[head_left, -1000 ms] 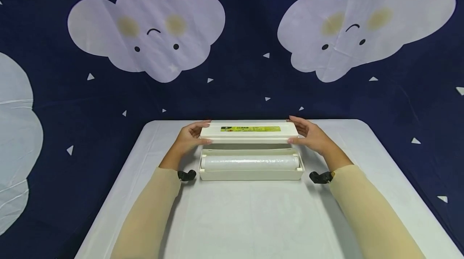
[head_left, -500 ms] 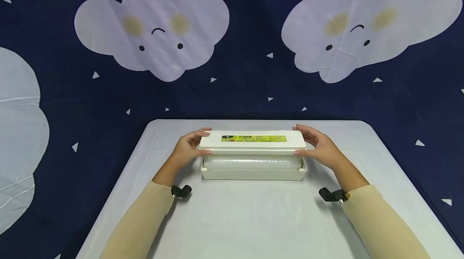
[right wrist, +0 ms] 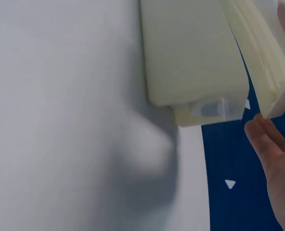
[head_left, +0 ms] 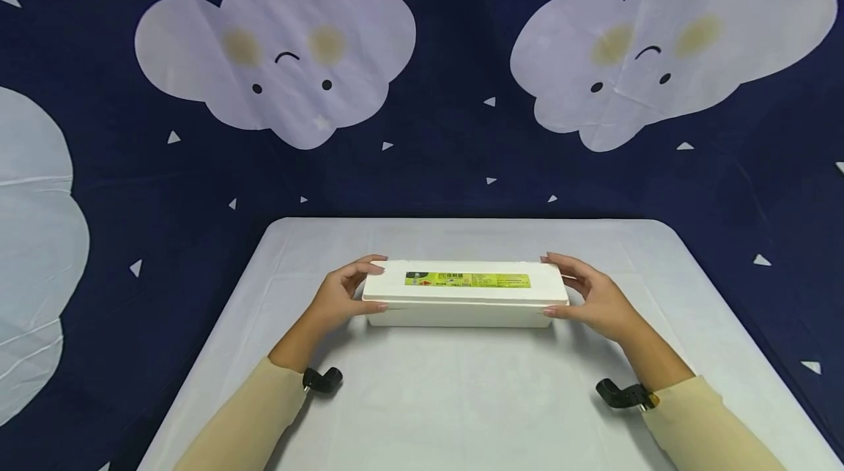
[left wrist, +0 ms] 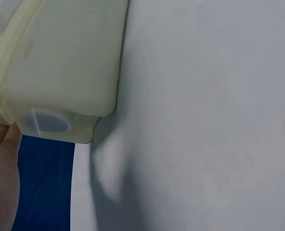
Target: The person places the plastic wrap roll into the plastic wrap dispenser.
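The lid (head_left: 465, 282) sat on the box (head_left: 461, 317) at mid-table (head_left: 461, 398). The left hand (head_left: 343, 295) and right hand (head_left: 593, 299) each grasped one end of the lid.

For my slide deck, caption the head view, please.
Both hands, left and right, hold a cream lid on its box.

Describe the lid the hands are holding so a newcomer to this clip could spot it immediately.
On the white table before the cloud backdrop sits a long cream box. The lid caps it, gripped at its ends by the left hand and right hand. Its yellow-green label marks it out.
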The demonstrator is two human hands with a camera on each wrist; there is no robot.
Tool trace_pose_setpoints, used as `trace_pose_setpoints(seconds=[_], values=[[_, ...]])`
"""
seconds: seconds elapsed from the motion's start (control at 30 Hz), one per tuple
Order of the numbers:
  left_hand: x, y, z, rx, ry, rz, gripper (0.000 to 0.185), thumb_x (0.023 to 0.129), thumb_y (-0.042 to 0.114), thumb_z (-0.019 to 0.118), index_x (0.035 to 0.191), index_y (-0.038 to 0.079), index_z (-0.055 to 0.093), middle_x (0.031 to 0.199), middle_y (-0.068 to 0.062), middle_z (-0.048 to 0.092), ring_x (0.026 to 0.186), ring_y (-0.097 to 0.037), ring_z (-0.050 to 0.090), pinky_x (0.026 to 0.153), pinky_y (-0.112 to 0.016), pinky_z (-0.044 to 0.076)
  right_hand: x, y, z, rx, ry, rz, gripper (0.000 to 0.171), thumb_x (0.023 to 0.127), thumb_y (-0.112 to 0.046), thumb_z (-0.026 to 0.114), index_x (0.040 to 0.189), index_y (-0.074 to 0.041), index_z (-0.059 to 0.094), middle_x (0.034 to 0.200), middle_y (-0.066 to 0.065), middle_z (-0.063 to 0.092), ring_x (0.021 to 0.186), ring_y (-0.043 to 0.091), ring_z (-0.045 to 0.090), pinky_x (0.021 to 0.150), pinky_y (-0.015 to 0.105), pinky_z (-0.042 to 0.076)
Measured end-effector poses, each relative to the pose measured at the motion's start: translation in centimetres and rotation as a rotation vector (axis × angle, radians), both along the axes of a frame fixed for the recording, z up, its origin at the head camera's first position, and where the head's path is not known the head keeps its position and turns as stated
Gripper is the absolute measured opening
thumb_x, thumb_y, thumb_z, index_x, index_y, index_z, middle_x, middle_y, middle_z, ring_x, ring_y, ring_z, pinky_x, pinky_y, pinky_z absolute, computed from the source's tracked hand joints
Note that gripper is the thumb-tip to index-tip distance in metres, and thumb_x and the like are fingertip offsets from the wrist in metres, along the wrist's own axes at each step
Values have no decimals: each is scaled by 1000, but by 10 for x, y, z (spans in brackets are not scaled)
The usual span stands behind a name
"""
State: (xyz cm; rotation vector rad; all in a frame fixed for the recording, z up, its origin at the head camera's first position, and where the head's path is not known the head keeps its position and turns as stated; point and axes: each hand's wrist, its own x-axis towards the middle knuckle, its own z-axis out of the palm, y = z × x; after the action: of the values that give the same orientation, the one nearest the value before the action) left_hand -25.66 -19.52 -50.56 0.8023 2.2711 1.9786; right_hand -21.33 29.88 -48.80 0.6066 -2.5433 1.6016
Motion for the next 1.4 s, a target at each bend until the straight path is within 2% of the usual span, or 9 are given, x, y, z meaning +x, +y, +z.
trace_pose_setpoints(seconds=[0.2,0.43,0.63,0.83,1.03,1.13,1.3,1.4], values=[[11,-6,1,0,21,19,62,70,-10,95,125,4,69,152,-11,55,148,-25,42,122,-32,30,7,-7,-5,-67,16,43,95,74,-3,97,156,-11,50,156,15,51,137,22,54,112,24,43],[15,-8,-3,-14,29,10,63,69,-9,96,124,3,68,152,-11,55,148,-26,40,123,-33,28,9,-10,-9,-67,61,49,96,72,1,96,156,-10,50,154,16,52,138,12,51,114,28,41],[13,-7,-7,-17,45,21,65,66,-10,97,123,3,69,150,-13,57,148,-29,41,122,-33,30,8,-11,-12,-54,72,54,96,73,0,96,156,-6,49,155,15,51,140,23,50,116,35,40],[12,-5,-9,-43,42,33,66,66,-7,98,124,1,68,151,-15,55,149,-33,39,121,-30,31,1,-10,-18,-64,34,49,96,74,0,96,157,-7,48,157,16,47,144,39,43,116,29,38],[9,-3,-11,-81,25,72,67,66,-3,100,125,7,69,152,-6,56,149,-26,39,121,-28,31,-5,-10,-22,-80,21,54,94,76,1,94,157,-4,47,159,18,45,144,46,41,116,23,37],[8,-2,-12,-85,21,68,68,66,-3,100,126,8,69,153,-4,55,149,-23,38,121,-29,31,-7,-10,-22,-94,14,61,94,76,2,93,157,-4,46,159,18,45,144,46,40,116,21,36],[7,-2,-12,-97,23,64,70,65,-3,100,127,8,68,153,-2,55,149,-20,38,121,-28,30,-6,-9,-24,-102,9,57,95,75,5,94,157,-5,46,158,17,45,145,37,40,117,23,35],[7,-2,-12,-98,19,64,73,66,-3,100,130,8,67,153,-2,55,150,-20,37,121,-28,29,-5,-10,-25,-56,17,22,95,76,-2,96,157,-9,48,159,14,46,148,36,38,119,25,33]])
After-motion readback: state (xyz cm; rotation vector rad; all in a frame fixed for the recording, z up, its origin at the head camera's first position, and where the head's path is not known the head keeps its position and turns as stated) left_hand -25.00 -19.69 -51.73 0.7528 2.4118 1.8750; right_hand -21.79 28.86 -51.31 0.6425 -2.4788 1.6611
